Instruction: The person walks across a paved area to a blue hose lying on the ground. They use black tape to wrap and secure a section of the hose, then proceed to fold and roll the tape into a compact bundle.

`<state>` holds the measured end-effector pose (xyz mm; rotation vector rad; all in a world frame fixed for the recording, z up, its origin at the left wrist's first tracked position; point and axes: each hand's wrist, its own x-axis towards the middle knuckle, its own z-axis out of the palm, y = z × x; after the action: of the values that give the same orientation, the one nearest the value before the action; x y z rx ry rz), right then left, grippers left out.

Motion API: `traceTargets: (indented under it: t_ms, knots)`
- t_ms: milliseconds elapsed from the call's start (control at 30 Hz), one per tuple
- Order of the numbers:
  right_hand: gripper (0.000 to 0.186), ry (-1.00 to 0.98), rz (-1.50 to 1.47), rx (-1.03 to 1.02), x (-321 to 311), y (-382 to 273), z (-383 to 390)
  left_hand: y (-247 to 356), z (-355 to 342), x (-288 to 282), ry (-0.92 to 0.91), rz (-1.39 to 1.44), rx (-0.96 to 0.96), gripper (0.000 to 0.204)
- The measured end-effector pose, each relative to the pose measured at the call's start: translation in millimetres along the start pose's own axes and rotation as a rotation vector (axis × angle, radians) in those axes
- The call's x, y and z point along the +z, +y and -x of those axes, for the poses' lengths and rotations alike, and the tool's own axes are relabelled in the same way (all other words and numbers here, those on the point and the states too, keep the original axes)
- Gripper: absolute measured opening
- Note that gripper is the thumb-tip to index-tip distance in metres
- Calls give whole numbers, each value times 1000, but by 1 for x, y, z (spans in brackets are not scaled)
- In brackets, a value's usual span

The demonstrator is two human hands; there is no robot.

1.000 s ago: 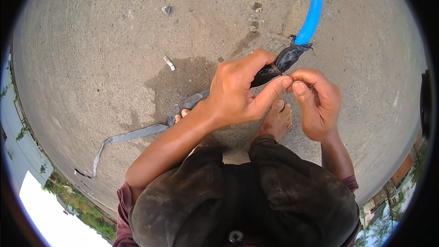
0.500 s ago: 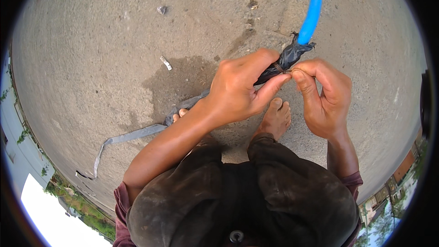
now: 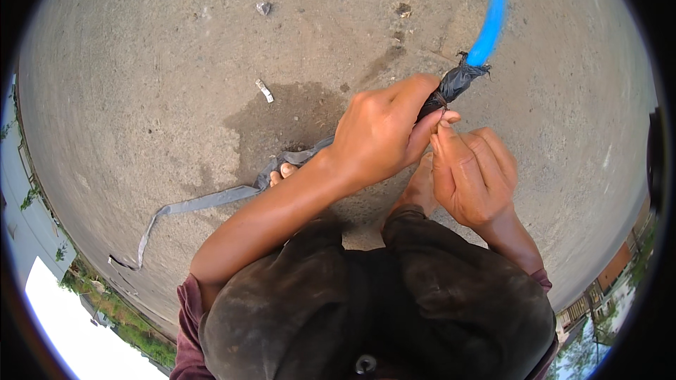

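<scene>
My left hand [image 3: 377, 127] is closed around the crumpled black plastic wrapping [image 3: 459, 81] at the end of a blue hose [image 3: 493, 17]. A thin brown tie [image 3: 442, 107] circles the wrapping beside my left thumb. Just below that thumb, my right hand [image 3: 472, 176] pinches the tie's loose end, its fingers curled; part of the tie is hidden by my fingertips. A long grey plastic strip [image 3: 190, 206] trails from under my left hand, past my toes, to the lower left.
Stained concrete ground [image 3: 176, 63] surrounds me, with a small white scrap [image 3: 265, 91] and a stone [image 3: 264, 8]. My bare right foot [image 3: 415, 186] stands behind my right hand. Greenery [image 3: 134, 331] and buildings [image 3: 612, 267] show at the rim.
My right hand has dropped and turned toward me, pulling the thin tie downward. My left hand and the hose end have moved slightly to the right.
</scene>
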<state>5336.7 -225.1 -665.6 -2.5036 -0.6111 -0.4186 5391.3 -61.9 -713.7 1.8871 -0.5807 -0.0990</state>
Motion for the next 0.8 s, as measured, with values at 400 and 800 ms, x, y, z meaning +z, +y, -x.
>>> traceTargets:
  t_ms: [400,800]
  knots:
    - [19,79,-871,902,15,13,10,-1,10,4,22,276,-153,19]
    - [9,190,-873,905,26,3,19,3,25,8,-21,147,-69,12]
